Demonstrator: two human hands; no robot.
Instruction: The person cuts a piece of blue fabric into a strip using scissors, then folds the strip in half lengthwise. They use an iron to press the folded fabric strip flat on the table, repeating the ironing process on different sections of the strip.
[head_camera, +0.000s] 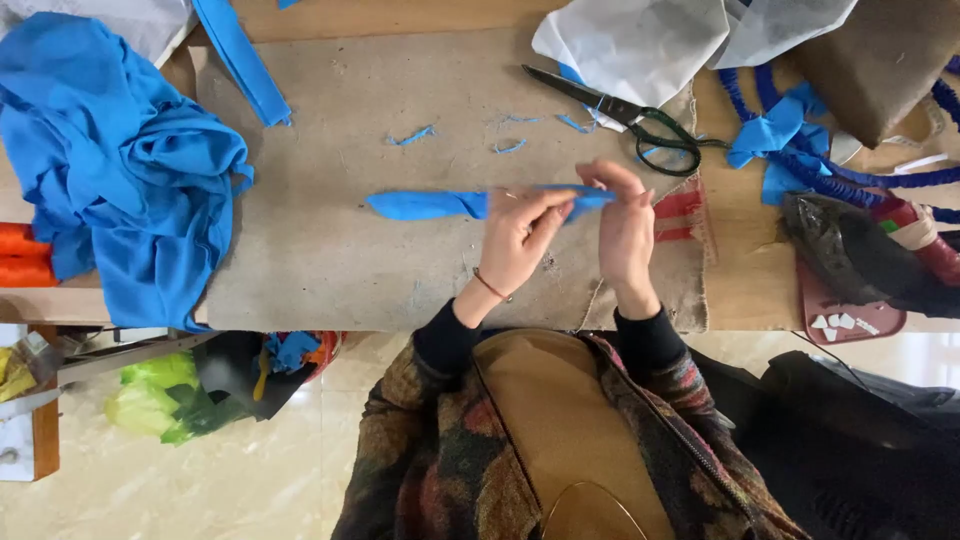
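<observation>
Both hands pinch one end of a narrow blue fabric strip (440, 204) above a worn cardboard work mat (330, 270): the left hand (520, 240) closes thumb and fingers on it from below, and the right hand (625, 225) nips the tip just beside it, fingertips curled shut on the cloth. The strip's long axis runs left to right across the mat, its free, rounded end trailing away to the left of the grip, well clear of both hands; the left hand is the nearer to that loose length. The cloth looks soft and limp, a folded or rolled band. Black-handled scissors (625, 115) lie beyond the hands near thread-like blue offcuts (412, 136). A crumpled heap of the same blue fabric (120, 170) lies at far left.
</observation>
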